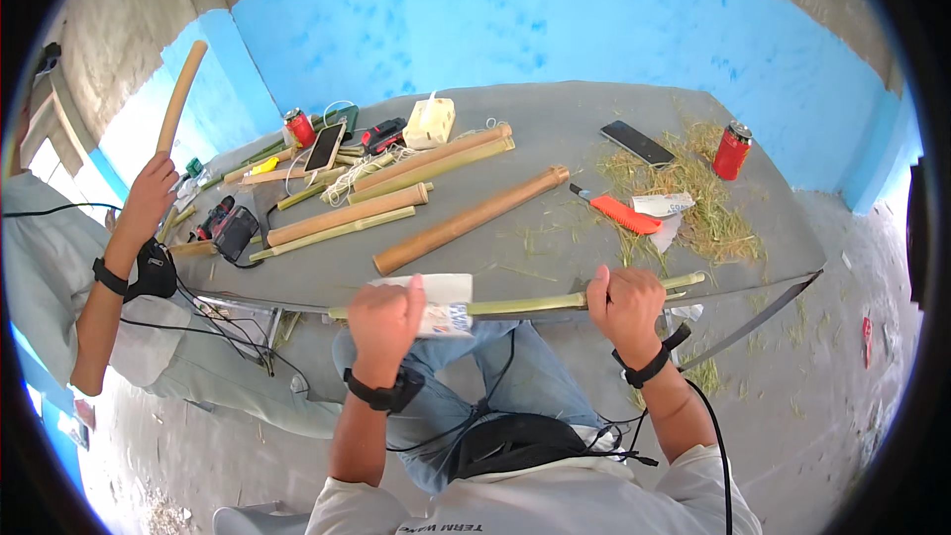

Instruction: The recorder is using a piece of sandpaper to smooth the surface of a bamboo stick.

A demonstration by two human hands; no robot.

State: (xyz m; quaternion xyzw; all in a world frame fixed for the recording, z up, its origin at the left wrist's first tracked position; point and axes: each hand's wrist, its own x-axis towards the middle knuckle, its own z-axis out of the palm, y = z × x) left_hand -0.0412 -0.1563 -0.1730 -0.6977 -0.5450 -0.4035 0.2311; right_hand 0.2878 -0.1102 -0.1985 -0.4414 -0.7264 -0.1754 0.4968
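**Green stick held crosswise over the lap**

The stick (525, 304) runs nearly level from left to right along the near edge of the table (594, 104), its right end tipped slightly up and away. The left hand (384, 319) is closed around it through a folded sheet of sandpaper (441, 303), white with blue print. The right hand (624, 302) is clenched bare around the stick, nearer its right end. Below lie the person's jeans-clad knees.

A long dark blade (753, 315) slants past the right hand, along the table's corner; whether it touches the stick is hard to tell.

On the table, several bamboo tubes (466, 221) lie side by side, all slanting up to the right. Beside them to the right sit an orange-handled knife (616, 211), a small white packet (662, 203) and a heap of shavings (693, 183). Further back are a dark phone (637, 143), a red can (731, 152), a second red can (299, 127), a cream box (430, 122) and another phone (324, 147).

At the left, another person's hand (149, 193) grips a pale tube (181, 97) pointing upward.
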